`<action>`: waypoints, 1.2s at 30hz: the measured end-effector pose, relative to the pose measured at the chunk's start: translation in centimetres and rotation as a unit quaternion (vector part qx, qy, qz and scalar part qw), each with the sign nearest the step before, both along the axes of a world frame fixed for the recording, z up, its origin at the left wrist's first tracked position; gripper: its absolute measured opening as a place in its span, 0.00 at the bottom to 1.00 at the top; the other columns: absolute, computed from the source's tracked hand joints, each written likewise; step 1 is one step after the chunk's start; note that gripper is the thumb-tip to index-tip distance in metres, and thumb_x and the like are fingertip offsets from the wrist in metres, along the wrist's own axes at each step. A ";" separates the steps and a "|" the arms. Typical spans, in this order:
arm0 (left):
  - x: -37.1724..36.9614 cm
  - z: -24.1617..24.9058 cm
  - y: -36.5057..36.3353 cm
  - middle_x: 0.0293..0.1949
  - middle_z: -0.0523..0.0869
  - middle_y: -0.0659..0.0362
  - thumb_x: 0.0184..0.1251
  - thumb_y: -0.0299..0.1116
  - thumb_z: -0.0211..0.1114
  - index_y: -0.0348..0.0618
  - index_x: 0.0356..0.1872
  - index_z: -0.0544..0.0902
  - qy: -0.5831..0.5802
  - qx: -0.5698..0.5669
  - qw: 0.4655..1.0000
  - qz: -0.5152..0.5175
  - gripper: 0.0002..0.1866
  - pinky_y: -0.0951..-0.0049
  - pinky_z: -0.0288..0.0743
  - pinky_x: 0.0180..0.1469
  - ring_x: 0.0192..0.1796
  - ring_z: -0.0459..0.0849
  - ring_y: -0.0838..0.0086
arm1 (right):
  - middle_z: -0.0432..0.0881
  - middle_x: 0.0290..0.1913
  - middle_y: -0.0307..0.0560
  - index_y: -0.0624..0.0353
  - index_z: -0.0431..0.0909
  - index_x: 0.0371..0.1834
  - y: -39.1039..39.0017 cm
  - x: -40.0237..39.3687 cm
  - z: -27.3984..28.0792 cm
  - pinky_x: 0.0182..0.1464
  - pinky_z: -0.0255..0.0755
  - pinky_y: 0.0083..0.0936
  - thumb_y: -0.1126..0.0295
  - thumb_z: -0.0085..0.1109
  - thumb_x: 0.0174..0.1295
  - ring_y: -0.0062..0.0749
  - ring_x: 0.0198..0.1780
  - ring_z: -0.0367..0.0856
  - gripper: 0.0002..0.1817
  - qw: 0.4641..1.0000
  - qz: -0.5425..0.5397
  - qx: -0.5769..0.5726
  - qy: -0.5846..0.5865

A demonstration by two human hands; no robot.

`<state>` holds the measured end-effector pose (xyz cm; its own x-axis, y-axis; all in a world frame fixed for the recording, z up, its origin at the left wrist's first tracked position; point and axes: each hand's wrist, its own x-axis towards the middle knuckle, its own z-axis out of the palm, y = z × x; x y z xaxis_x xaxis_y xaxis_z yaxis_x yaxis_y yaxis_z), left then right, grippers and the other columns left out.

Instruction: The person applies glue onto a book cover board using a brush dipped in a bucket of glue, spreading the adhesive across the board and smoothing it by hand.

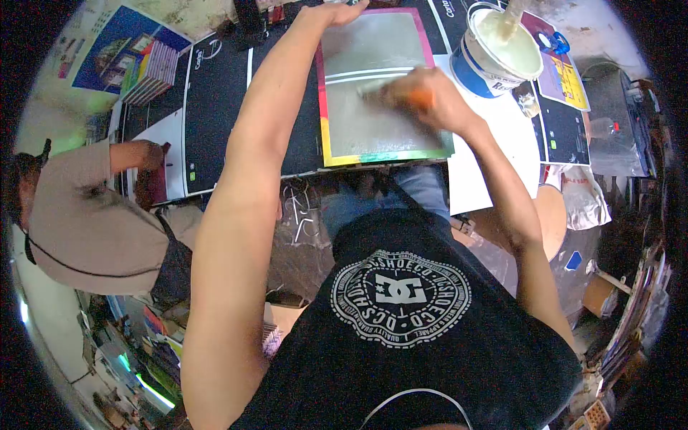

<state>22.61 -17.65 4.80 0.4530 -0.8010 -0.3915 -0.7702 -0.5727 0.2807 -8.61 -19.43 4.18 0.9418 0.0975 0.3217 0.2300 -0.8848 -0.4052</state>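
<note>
A grey sheet (380,46) with a pink, yellow and green border lies on the black work surface, crossed by two pale lines. My right hand (423,97) is closed round a brush with an orange handle (421,98); its pale bristles (369,89), blurred by motion, touch the lower half of the sheet. At the sheet's top left edge rests my left hand (338,13), its fingers stretched out flat.
A white and blue bucket (494,61) of pale paste stands right of the sheet, beside white paper (494,150). Stacked booklets (152,72) and a printed poster (118,46) lie at the far left. Another person (93,215) works at the left.
</note>
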 end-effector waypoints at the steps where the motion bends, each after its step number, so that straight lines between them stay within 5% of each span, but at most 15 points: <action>1: 0.3 -0.3 -0.1 0.70 0.65 0.44 0.60 0.78 0.27 0.36 0.65 0.69 0.000 0.000 1.000 0.000 0.54 0.55 0.49 0.74 0.74 0.60 0.56 | 0.84 0.48 0.39 0.43 0.83 0.48 1.4 -1.2 0.3 0.55 0.68 0.39 0.69 0.60 0.51 0.38 0.50 0.78 0.18 0.997 -0.020 -0.072 -0.012; 8: 3.9 -4.4 -0.6 0.66 0.70 0.43 0.58 0.80 0.29 0.36 0.60 0.76 0.040 -0.014 0.999 0.010 0.55 0.53 0.54 0.72 0.71 0.65 0.54 | 0.85 0.44 0.32 0.39 0.84 0.47 5.0 -11.1 7.8 0.47 0.66 0.34 0.66 0.56 0.54 0.30 0.46 0.79 0.16 0.979 0.020 -0.046 0.195; 13: 2.5 -3.8 -0.3 0.65 0.72 0.42 0.60 0.78 0.31 0.39 0.58 0.80 -0.072 -0.025 0.997 0.012 0.52 0.53 0.57 0.71 0.70 0.68 0.52 | 0.84 0.41 0.39 0.39 0.84 0.46 0.9 -5.8 6.8 0.47 0.66 0.35 0.66 0.56 0.55 0.34 0.46 0.80 0.15 0.996 -0.070 -0.056 -0.019; 17: 0.7 -1.7 -0.2 0.74 0.57 0.48 0.66 0.71 0.29 0.45 0.73 0.61 -0.074 0.062 0.995 0.027 0.46 0.42 0.37 0.74 0.77 0.52 0.54 | 0.85 0.47 0.36 0.41 0.86 0.44 -2.3 -3.0 3.7 0.50 0.63 0.32 0.63 0.56 0.56 0.31 0.50 0.77 0.14 0.994 -0.037 -0.098 0.033; 20: 1.6 -1.7 0.0 0.74 0.59 0.49 0.65 0.73 0.30 0.45 0.72 0.63 -0.056 0.052 0.997 0.002 0.47 0.41 0.37 0.74 0.77 0.54 0.54 | 0.85 0.45 0.35 0.39 0.87 0.41 -0.6 -6.8 5.8 0.50 0.63 0.32 0.69 0.54 0.57 0.31 0.48 0.76 0.14 0.980 -0.028 -0.083 0.179; 21: 2.0 -1.9 0.1 0.73 0.60 0.48 0.64 0.73 0.30 0.45 0.71 0.64 -0.048 0.043 0.998 -0.003 0.48 0.41 0.37 0.74 0.76 0.54 0.54 | 0.81 0.31 0.45 0.41 0.87 0.39 -0.5 -8.4 5.5 0.47 0.66 0.35 0.73 0.63 0.47 0.37 0.43 0.79 0.16 0.992 0.001 -0.049 0.119; 24: 2.6 -2.1 -0.4 0.70 0.66 0.47 0.62 0.75 0.31 0.46 0.63 0.75 -0.015 0.057 0.998 -0.016 0.47 0.41 0.39 0.73 0.75 0.57 0.53 | 0.81 0.30 0.43 0.44 0.87 0.35 0.1 -12.8 7.7 0.48 0.65 0.36 0.73 0.66 0.41 0.39 0.40 0.80 0.15 0.969 0.003 -0.136 0.206; 27: 3.6 -3.7 -0.1 0.67 0.72 0.47 0.63 0.73 0.40 0.46 0.57 0.81 -0.041 0.009 0.999 0.002 0.43 0.40 0.44 0.72 0.72 0.63 0.52 | 0.85 0.37 0.42 0.49 0.86 0.36 0.5 -14.4 12.9 0.50 0.68 0.33 0.71 0.69 0.43 0.36 0.41 0.81 0.13 0.960 0.007 -0.026 0.279; 29: 1.2 -1.9 2.6 0.65 0.73 0.47 0.63 0.72 0.45 0.46 0.58 0.80 -0.037 -0.027 0.999 -0.004 0.41 0.40 0.47 0.71 0.71 0.65 0.52 | 0.86 0.44 0.39 0.53 0.85 0.39 -1.8 -16.1 11.4 0.52 0.71 0.33 0.71 0.69 0.50 0.34 0.48 0.81 0.12 0.991 -0.001 0.089 0.095; 31: -2.5 -0.9 7.7 0.59 0.75 0.51 0.60 0.64 0.59 0.45 0.56 0.79 -0.154 -0.251 0.955 -0.038 0.34 0.42 0.61 0.62 0.63 0.72 0.55 | 0.87 0.44 0.41 0.57 0.85 0.37 -2.3 -16.7 12.0 0.46 0.76 0.28 0.66 0.69 0.55 0.32 0.46 0.84 0.09 0.975 -0.212 0.073 0.000; 33: -3.9 -0.8 11.6 0.53 0.77 0.53 0.57 0.58 0.65 0.45 0.51 0.80 -0.121 -0.277 0.953 -0.033 0.29 0.43 0.65 0.57 0.59 0.75 0.56 | 0.87 0.39 0.41 0.60 0.84 0.39 -3.5 -13.8 11.8 0.43 0.76 0.25 0.63 0.69 0.56 0.27 0.42 0.84 0.14 0.937 -0.290 0.191 -0.038; 36: -7.6 -0.1 17.0 0.48 0.77 0.53 0.52 0.57 0.68 0.43 0.46 0.78 -0.124 -0.203 0.968 -0.076 0.29 0.44 0.67 0.54 0.55 0.76 0.57 | 0.86 0.36 0.42 0.61 0.83 0.39 -4.7 -7.8 8.0 0.41 0.77 0.25 0.56 0.68 0.57 0.25 0.37 0.83 0.18 0.899 -0.402 0.169 -0.049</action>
